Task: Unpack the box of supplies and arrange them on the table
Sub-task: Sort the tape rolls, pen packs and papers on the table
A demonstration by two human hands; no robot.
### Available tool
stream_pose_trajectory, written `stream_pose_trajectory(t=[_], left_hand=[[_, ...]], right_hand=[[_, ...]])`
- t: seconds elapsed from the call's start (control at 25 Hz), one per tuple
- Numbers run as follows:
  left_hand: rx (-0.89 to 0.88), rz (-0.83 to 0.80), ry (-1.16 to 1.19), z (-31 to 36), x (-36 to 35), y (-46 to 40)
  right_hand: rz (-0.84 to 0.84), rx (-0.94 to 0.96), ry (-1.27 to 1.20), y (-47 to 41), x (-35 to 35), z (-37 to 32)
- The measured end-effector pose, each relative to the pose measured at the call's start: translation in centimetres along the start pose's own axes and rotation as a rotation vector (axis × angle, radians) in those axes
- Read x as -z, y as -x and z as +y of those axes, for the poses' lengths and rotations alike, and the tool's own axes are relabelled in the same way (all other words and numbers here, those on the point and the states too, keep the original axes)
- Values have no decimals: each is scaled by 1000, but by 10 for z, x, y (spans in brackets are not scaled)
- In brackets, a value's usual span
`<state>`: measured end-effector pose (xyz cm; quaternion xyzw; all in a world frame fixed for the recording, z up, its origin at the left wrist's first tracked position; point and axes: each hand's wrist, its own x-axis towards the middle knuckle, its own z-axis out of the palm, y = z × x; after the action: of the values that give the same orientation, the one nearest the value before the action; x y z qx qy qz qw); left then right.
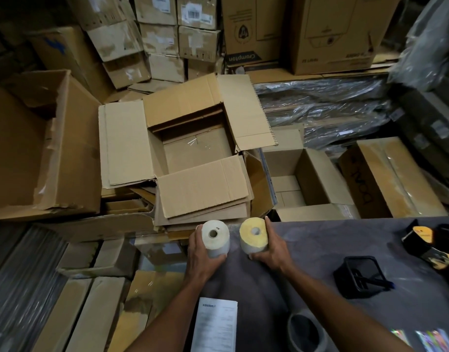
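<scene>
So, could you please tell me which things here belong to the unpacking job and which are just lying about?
Job:
left hand holding white roll
right hand holding yellow roll
open box
table

Lying about:
printed sheet
black basket
stacked cartons

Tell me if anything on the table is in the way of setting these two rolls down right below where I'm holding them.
Nothing visible is. The left hand holds the white roll and the right hand holds the yellow-topped roll over the grey table's bare near-left corner. The black basket and printed sheet lie off to the side.
</scene>
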<state>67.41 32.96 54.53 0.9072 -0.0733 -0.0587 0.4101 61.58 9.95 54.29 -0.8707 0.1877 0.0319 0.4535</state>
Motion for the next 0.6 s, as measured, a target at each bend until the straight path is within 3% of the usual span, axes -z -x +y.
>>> stream_pose_trajectory(t=[0.16, 0.36, 0.6], left_hand=[[48, -2, 3, 10, 8, 12], [107, 152, 142, 43, 7, 37], [12, 182, 227, 88, 2, 87]], right_hand=[[2, -58, -68, 18, 4, -7], [97, -66, -160, 48, 26, -13], [133, -44, -151, 91, 55, -23]])
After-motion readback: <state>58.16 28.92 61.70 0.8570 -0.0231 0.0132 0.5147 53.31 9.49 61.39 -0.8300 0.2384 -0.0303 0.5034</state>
